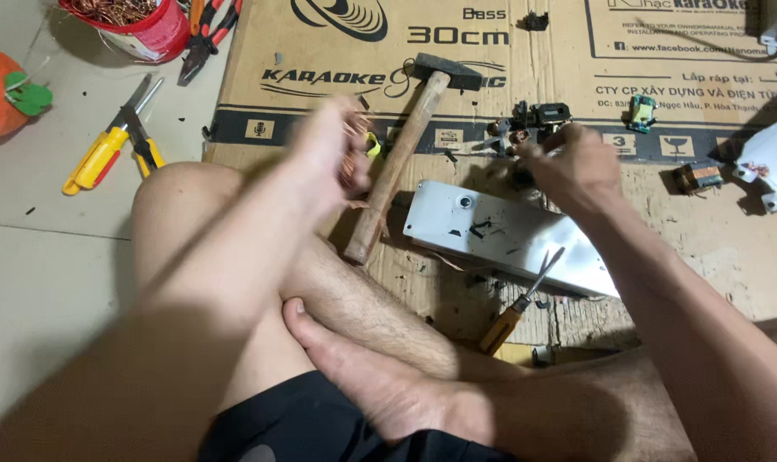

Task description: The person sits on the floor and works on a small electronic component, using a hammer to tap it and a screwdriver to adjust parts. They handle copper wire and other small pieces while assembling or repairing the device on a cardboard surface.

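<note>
Cardboard sheet [730, 257]: flattened printed carton spread on the tiled floor as the work surface. It carries nearly everything and is littered with small black fragments.
Metal plate [491, 231]: grey panel with one round hole, lying flat on the cardboard just below the right hand. A screwdriver [525, 299] with an orange-yellow handle rests its tip on the plate's lower edge.
Hammer [405, 150]: wooden handle, dark steel head, lying diagonally between the two hands; touched by neither.
Left hand [328, 154]: raised above the cardboard and blurred by motion. It appears closed around a tangle of copper wire [352, 145]; the exact grip cannot be made out.
Right hand [568, 167]: fingers pinched shut on a small dark component [525, 171], held low at the plate's upper edge.
Copper wire: thin reddish-brown strands, bunched and springy-looking, showing at the left fingertips beside the hammer handle.
Small dark component: mostly hidden by the fingers, type cannot be told. Similar small dark parts [542, 115] lie just beyond it.
Method note: judged best to keep the component pinned low and steady while the other hand draws the wire away in line, short pulls, so strands neither snap nor whip.
Surroundings: yellow-handled pliers [106, 154] on the floor at left; red bucket [144, 30] of copper scrap at the top left, red-handled pliers [204, 34] beside it.
</note>
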